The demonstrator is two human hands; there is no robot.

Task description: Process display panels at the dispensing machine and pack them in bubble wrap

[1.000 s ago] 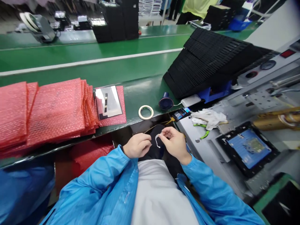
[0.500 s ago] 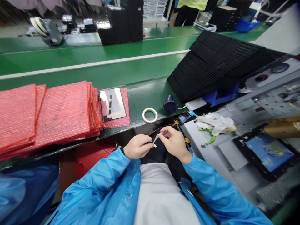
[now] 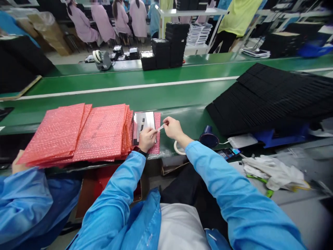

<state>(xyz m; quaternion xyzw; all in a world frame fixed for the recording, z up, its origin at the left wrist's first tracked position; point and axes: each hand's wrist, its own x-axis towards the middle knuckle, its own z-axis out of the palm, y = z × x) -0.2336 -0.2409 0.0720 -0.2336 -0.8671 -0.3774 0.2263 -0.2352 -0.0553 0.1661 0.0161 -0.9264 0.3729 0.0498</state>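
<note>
Fingers of my left hand [image 3: 146,138] and my right hand [image 3: 172,127] pinch the two ends of a small clear strip of tape [image 3: 161,127] — it stretches between them. I hold it just above the shiny flat silver panel [image 3: 144,122], which lies on a pink bubble-wrap bag [image 3: 157,133] on the green belt [image 3: 166,93]. My left hand rests on the panel's near edge. A stack of pink bubble-wrap bags [image 3: 85,133] sits just left of it. A white tape roll [image 3: 178,148] peeks out under my right wrist, near a dark blue round thing [image 3: 208,138] — black trays [image 3: 273,93] are piled further right.
</note>
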